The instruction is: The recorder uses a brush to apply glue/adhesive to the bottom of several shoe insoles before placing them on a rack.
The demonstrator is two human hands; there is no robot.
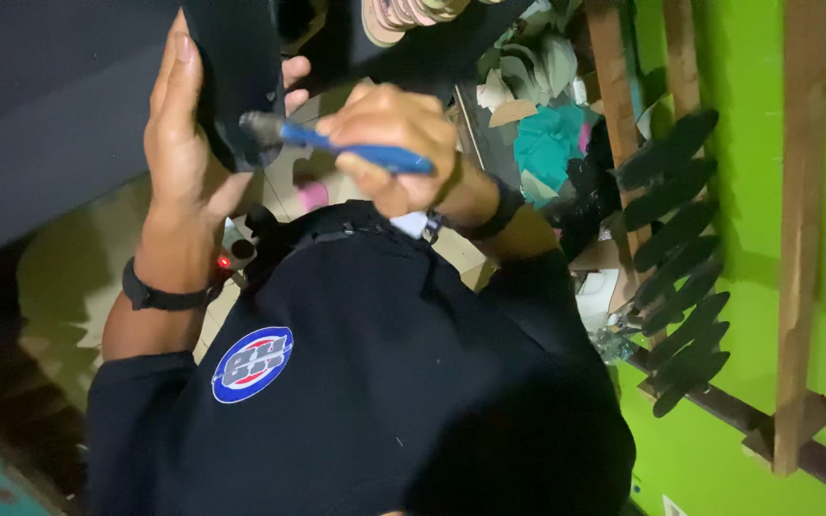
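Head view: my left hand (184,134) is wrapped around a black sole (231,76), palm against its edge and fingers curled behind it, holding it up in front of my chest. My right hand (389,143) is closed tight on a blue-handled brush (336,145), just right of the sole, with the brush's dark head touching the sole's lower face. Both wrists wear black bands. Below the sole is my dark shirt (365,382), which has a round blue, red and white badge (251,364). Well to the right of the sole, a row of black soles (681,258) hangs on a wooden rack (800,239) against a green wall (748,143). Above and right of the sole lie stacked tan pieces (403,14) and teal scraps (547,143).
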